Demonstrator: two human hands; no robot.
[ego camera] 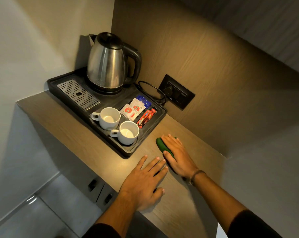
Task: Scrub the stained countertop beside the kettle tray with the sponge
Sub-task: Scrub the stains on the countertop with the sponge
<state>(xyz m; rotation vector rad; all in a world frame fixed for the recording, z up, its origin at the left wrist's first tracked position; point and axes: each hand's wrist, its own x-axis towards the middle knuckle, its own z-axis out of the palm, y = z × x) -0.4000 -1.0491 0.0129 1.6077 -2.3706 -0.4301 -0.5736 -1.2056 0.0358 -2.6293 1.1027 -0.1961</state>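
A green sponge (pixel 162 146) lies on the wooden countertop (pixel 87 145) just right of the black kettle tray (pixel 128 152). My right hand (pixel 177 155) presses flat on top of the sponge, thumb along its left edge, so most of it is hidden. My left hand (pixel 145 181) rests flat on the countertop, fingers spread, near the tray's front corner and holding nothing. Its fingertips almost touch my right hand.
The tray carries a steel kettle (pixel 109 64), two white cups (pixel 109 118), sachets (pixel 134 109) and a perforated drip plate (pixel 78 94). A black wall socket (pixel 177 91) with the kettle cord sits behind. The wood back panel rises right of the sponge. The countertop's front edge runs by my left wrist.
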